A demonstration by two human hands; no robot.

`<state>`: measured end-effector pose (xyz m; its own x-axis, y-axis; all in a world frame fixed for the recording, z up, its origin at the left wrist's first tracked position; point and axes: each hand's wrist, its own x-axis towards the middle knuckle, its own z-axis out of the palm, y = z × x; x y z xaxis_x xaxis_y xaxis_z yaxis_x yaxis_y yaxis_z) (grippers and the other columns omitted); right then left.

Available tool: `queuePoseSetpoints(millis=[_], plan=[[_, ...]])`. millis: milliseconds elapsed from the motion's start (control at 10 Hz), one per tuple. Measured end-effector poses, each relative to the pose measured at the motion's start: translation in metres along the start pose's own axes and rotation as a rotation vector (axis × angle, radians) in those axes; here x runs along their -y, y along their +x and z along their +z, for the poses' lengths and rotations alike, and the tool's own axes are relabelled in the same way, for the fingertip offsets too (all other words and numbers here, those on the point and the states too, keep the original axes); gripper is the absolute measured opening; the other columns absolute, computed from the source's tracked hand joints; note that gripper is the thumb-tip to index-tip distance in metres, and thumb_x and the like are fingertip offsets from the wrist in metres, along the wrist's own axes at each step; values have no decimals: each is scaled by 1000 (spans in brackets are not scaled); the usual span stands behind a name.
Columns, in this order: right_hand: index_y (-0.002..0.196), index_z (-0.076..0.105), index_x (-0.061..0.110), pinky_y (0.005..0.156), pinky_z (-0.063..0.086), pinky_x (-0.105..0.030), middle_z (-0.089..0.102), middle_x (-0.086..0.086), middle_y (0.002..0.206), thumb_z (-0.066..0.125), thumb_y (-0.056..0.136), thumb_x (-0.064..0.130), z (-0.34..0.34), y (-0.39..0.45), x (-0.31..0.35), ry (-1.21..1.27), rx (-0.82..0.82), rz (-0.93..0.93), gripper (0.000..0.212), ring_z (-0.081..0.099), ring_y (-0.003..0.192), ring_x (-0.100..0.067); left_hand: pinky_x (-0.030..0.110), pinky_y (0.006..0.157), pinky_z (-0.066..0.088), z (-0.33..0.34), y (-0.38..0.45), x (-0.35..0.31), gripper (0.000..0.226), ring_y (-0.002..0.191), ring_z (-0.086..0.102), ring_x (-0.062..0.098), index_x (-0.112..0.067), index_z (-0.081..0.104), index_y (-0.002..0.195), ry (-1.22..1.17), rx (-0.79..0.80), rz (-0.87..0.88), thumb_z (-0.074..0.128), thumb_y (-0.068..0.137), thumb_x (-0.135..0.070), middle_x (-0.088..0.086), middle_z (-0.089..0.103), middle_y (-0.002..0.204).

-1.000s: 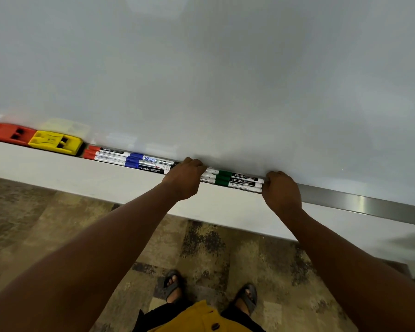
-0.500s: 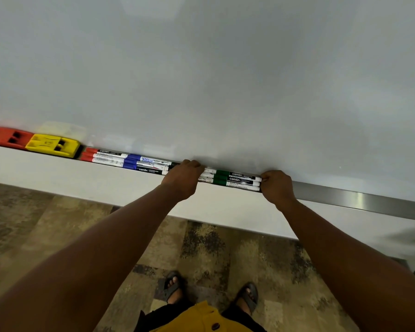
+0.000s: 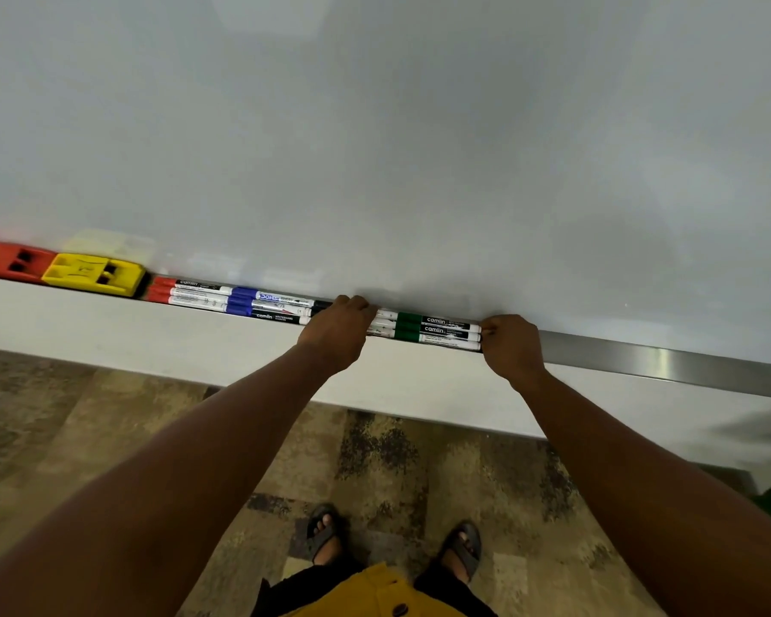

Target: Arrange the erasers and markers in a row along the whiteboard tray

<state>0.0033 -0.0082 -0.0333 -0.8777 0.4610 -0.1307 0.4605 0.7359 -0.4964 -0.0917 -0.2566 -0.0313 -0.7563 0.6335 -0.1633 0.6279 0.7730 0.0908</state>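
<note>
A pale grey whiteboard point(image 3: 397, 149) fills the upper two thirds of the frame. Along its lower edge runs a metal tray point(image 3: 668, 360), slanting from the left edge down toward the right; its right stretch is bare brushed steel. Below it is a white wall band, then a mottled brown floor point(image 3: 419, 460) at the bottom of the frame.

At the far left of the tray sits a red eraser point(image 3: 12, 260), cut by the frame edge, and touching its right end a yellow eraser point(image 3: 94, 274), both blocky plastic with dark slots on top. Just right of the yellow one lie three red markers point(image 3: 188, 293) side by side, white barrels with red caps at the left. End to end with them come three blue markers point(image 3: 268, 307), blue caps left, black labels on the barrels. Right of centre lie three green markers point(image 3: 428, 331), green bands mid-barrel, black "camlin" labels.

The left hand point(image 3: 337, 331) covers the joint between the blue and green groups, fingers curled over the markers there. The right hand point(image 3: 510, 345) is closed in a loose fist, its fingertips pressed against the right ends of the green markers.
</note>
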Motion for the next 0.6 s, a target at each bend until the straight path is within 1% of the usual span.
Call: queuePoseSetpoints(millis=[100, 200, 300, 400, 500, 600], plan=[[89, 76, 10, 74, 45, -29, 74, -12, 94, 54, 82, 3, 1, -1, -1, -15, -6, -19, 24, 65, 91, -33, 45, 89, 50, 1, 0, 2, 48, 118, 45, 28, -14, 42, 136, 2, 2, -5, 51, 89, -12, 7, 47, 135], [87, 76, 9, 79, 50, -34, 74, -11, 93, 54, 82, 2, -2, -2, -2, 34, -15, 5, 23, 66, 90, -31, 44, 89, 50, 0, -3, 2, 48, 118, 45, 28, -14, 42, 136, 4, 3, 5, 51, 89, -14, 7, 47, 134], [86, 72, 8, 78, 49, -35, 73, -11, 88, 53, 85, 5, 0, -8, -6, 27, -111, 15, 19, 65, 86, -32, 45, 90, 49, -1, -5, 5, 44, 116, 46, 28, -15, 44, 134, -13, -10, 12, 50, 90, -18, 6, 49, 132], [94, 67, 8, 74, 45, -36, 67, -14, 89, 51, 93, 15, 5, -21, -10, -82, -200, -83, 18, 61, 84, -34, 47, 90, 50, -4, -9, 9, 44, 117, 46, 27, -15, 45, 133, -43, -29, 11, 49, 90, -19, 5, 49, 132], [108, 65, 9, 77, 48, -39, 65, -13, 102, 53, 89, 10, 6, -32, -9, -256, -253, -261, 23, 58, 90, -36, 47, 88, 51, -8, -14, 13, 44, 120, 44, 26, -14, 45, 134, -43, -68, 37, 49, 91, -21, 4, 47, 135], [123, 60, 12, 85, 46, -43, 62, -11, 117, 56, 81, 8, 8, -39, 0, -424, -287, -372, 42, 56, 103, -35, 44, 87, 50, -12, -14, 9, 39, 118, 46, 27, -13, 49, 129, -1, -150, 47, 47, 92, -25, 5, 50, 132]])
